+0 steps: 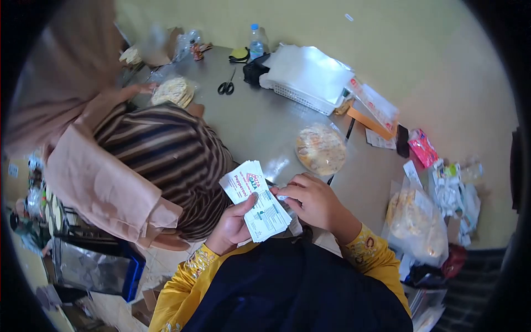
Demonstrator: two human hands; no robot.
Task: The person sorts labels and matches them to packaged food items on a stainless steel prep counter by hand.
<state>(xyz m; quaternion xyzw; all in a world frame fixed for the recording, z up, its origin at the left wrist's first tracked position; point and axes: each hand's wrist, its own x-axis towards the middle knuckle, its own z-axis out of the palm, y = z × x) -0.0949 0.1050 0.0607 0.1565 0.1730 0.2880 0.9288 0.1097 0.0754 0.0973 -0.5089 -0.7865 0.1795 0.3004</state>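
Note:
My left hand (pixel 232 226) grips a stack of printed pizza labels (pixel 259 202), the thumb lying across the top one, which reads "Pizza Gaza" and "Pepperoni". Close to the stack's right edge, my right hand (pixel 310 198) has its fingers pinched together. A small whitish bit shows at those fingertips, too little to name. Beyond my right hand, a round flat pizza (pixel 321 148) in clear wrap lies on the grey table (pixel 249 119).
At my left a co-worker in a striped top (pixel 166 149) bends over wrapped pizza bases (pixel 173 91). Scissors (pixel 226 86), a water bottle (pixel 255 41), a white basket (pixel 304 99) with sheets and an orange tape dispenser (pixel 371 123) stand farther back. A filled plastic bag (pixel 417 221) sits right.

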